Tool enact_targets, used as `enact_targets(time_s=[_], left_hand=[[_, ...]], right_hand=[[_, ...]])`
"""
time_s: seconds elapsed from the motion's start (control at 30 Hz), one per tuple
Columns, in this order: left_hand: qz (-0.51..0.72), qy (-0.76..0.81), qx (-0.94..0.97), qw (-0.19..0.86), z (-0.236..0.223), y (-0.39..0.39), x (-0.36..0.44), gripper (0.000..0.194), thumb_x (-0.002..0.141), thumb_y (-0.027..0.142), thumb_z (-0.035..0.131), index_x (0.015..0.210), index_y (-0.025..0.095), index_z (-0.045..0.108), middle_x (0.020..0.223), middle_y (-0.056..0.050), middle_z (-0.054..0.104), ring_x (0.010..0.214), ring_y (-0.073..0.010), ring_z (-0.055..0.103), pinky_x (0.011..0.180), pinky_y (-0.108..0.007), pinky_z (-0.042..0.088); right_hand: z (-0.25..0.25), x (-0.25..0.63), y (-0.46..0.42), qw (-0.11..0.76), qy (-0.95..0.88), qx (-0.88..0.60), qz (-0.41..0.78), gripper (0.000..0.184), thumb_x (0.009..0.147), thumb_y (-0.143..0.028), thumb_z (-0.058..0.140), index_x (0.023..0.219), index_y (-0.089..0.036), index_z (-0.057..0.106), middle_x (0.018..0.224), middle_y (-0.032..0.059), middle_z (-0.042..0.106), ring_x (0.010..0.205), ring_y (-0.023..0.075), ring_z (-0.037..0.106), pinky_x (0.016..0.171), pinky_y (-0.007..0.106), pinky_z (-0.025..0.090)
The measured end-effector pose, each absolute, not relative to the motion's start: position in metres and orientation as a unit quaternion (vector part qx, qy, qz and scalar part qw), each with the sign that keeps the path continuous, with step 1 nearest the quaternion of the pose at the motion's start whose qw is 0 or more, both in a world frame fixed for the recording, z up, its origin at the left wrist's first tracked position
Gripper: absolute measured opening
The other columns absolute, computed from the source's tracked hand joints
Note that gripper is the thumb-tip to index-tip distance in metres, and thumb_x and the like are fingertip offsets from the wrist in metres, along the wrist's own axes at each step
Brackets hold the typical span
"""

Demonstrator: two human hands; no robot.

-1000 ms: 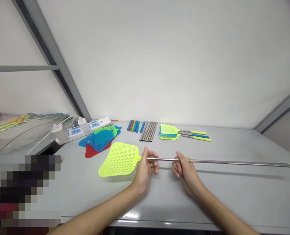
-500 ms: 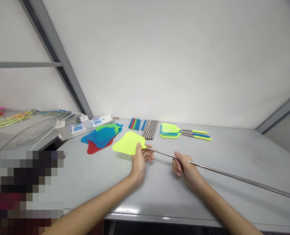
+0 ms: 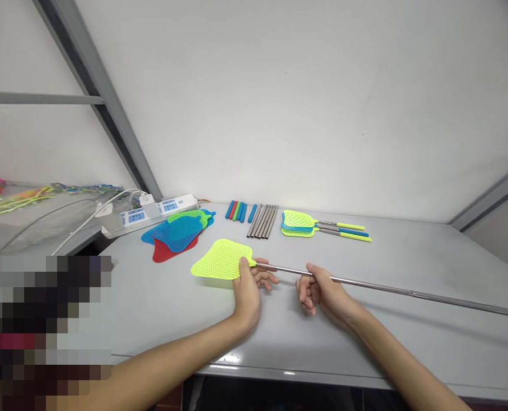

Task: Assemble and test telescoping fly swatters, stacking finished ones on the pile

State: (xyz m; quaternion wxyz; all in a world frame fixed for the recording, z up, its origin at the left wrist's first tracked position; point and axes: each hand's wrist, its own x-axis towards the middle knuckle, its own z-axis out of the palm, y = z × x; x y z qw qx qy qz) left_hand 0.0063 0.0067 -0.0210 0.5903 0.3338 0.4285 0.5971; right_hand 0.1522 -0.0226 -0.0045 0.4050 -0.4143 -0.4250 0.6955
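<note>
Yellow swatter head (image 3: 222,261) hangs above the bench (image 3: 288,342), left hand (image 3: 249,290) pinching its neck (image 3: 253,262), right hand (image 3: 326,292) curling fingers round the metal rod (image 3: 374,285), apparently to balance its length.

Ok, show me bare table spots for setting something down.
Bare table stretches right of the three overlapping swatters, behind the held rod; another patch lies between the forearms. Crowded: the back, left to middle, with swatter heads, coloured handles and metal tubes.
</note>
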Motion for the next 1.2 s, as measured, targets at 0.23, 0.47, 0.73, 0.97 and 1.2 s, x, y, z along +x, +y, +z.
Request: enact_targets(time_s=[0.23, 0.47, 0.73, 0.97, 1.2], left_hand=[[0.599, 0.419, 0.34, 0.591, -0.018, 0.001, 0.007, 0.04, 0.079, 0.045, 0.028, 0.074, 0.012, 0.049, 0.055, -0.007, 0.06, 0.041, -0.0134, 0.053, 0.04, -0.022, 0.035], [0.606, 0.378, 0.352, 0.605, -0.011, 0.001, 0.005, 0.042, 0.078, 0.051, 0.029, 0.074, 0.014, 0.05, 0.043, 0.002, 0.048, 0.037, -0.0105, 0.045, 0.039, -0.021, 0.034], [0.594, 0.386, 0.327, 0.626, -0.006, 0.01, 0.001, 0.036, 0.074, 0.051, 0.038, 0.076, 0.016, 0.049, 0.045, 0.006, 0.042, 0.037, -0.0072, 0.041, 0.039, -0.018, 0.033], [0.595, 0.371, 0.317, 0.639, 0.002, 0.011, 0.002, 0.032, 0.073, 0.048, 0.042, 0.078, 0.017, 0.045, 0.047, 0.007, 0.039, 0.036, -0.0054, 0.037, 0.04, -0.017, 0.031], [0.6, 0.363, 0.315, 0.64, 0.008, 0.01, 0.0, 0.028, 0.074, 0.045, 0.042, 0.076, 0.017, 0.046, 0.047, 0.007, 0.037, 0.037, -0.0057, 0.036, 0.042, -0.018, 0.03]], right_hand=[[-0.004, 0.151, -0.022, 0.418, -0.43, -0.397, 0.695, 0.056, 0.081, -0.043, 0.027, 0.046, -0.011, 0.056, 0.038, 0.0014, 0.043, 0.034, 0.0094, 0.041, 0.038, 0.023, 0.03], [-0.001, 0.15, -0.023, 0.439, -0.428, -0.394, 0.685, 0.055, 0.081, -0.045, 0.027, 0.047, -0.012, 0.056, 0.04, 0.0006, 0.042, 0.039, 0.0087, 0.04, 0.042, 0.023, 0.03], [0.0, 0.15, -0.021, 0.432, -0.418, -0.464, 0.651, 0.052, 0.079, -0.048, 0.029, 0.047, -0.014, 0.05, 0.04, -0.0022, 0.037, 0.037, 0.0078, 0.037, 0.044, 0.022, 0.028], [0.0, 0.152, -0.019, 0.508, -0.396, -0.487, 0.59, 0.045, 0.077, -0.046, 0.039, 0.042, -0.017, 0.034, 0.041, -0.0061, 0.022, 0.038, 0.0065, 0.027, 0.045, 0.024, 0.023], [-0.006, 0.156, -0.016, 0.623, -0.35, -0.453, 0.533, 0.045, 0.076, -0.038, 0.045, 0.04, -0.018, 0.025, 0.039, -0.0056, 0.018, 0.038, 0.0072, 0.021, 0.043, 0.026, 0.021]])
